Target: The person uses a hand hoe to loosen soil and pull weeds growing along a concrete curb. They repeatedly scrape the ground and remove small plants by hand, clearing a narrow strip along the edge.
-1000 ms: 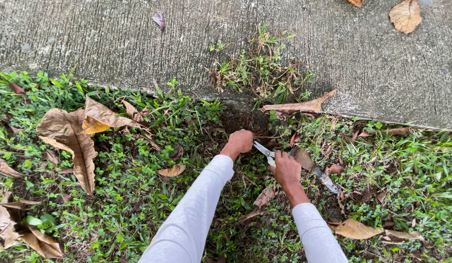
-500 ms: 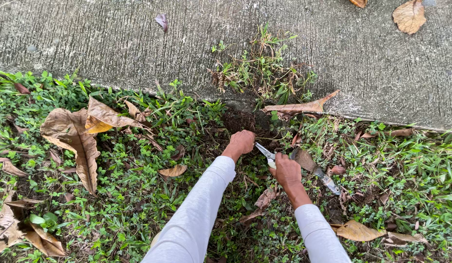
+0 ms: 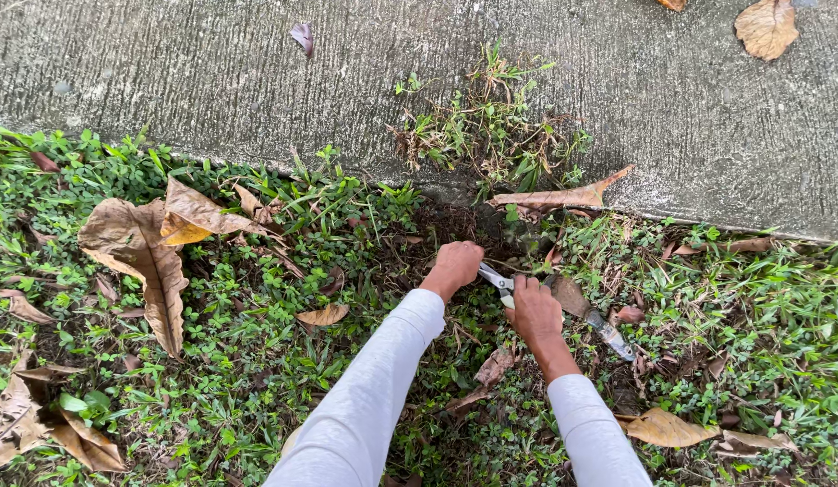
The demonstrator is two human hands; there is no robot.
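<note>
Up top, a wide slab (image 3: 211, 81) of grey ribbed concrete, spanning the whole view; below it, a band of grass (image 3: 257, 361) and low weeds, littered with dry brown leaves. At left, one big curled leaf (image 3: 139, 257) on the green, well apart from both hands. On the slab edge at centre, a loose weed clump (image 3: 487, 126), roots and blades tangled, with a long brown leaf (image 3: 563, 194) just below it. Beneath that, a patch of dark bare soil (image 3: 455, 225) between slab and grass. Two arms in pale grey sleeves (image 3: 374, 388) reaching in from the bottom edge. Left hand (image 3: 455, 264) curled into a fist down at the soil, closed on weeds or roots, though exactly what cannot be told. Right hand (image 3: 534, 308) just beside it, hands close but not touching, wrapped tight round the handles of shears (image 3: 500, 282), metal near the pivot showing between the two hands. Near the right hand, a silvery piece (image 3: 610, 335) slanting away over the ground, its kind unclear.
</note>
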